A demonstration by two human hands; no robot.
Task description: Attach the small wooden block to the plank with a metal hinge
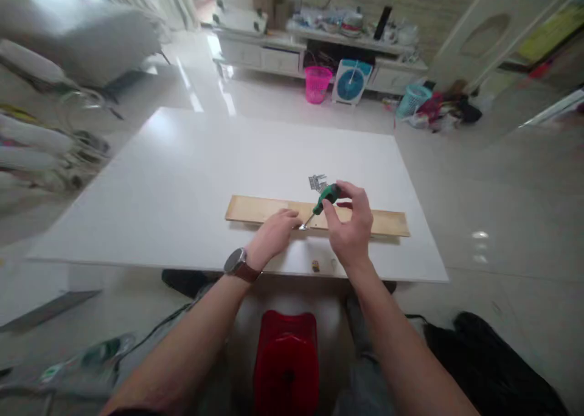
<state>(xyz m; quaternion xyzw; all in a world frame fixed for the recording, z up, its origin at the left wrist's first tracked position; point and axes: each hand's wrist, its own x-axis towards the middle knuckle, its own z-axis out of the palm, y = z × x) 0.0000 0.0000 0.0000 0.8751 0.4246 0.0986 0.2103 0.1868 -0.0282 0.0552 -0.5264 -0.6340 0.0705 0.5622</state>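
A long pale wooden board (255, 210) lies across the near part of a white table (191, 179). My right hand (351, 224) is closed round a green-handled screwdriver (325, 199), its metal tip slanting down to the board. My left hand (274, 233), with a watch on its wrist, rests on the board just left of the tip, fingers pinched together at the tip; what they hold is too small to make out. A small heap of silver metal hardware (317, 182) lies on the table just behind the board.
A small brown piece (314, 265) lies by the table's near edge. A red stool (286, 361) stands below between my arms, a black bag (488, 361) on the floor at right. Pink basket (317, 83), fan (350, 81) and low cabinet (269, 54) stand beyond.
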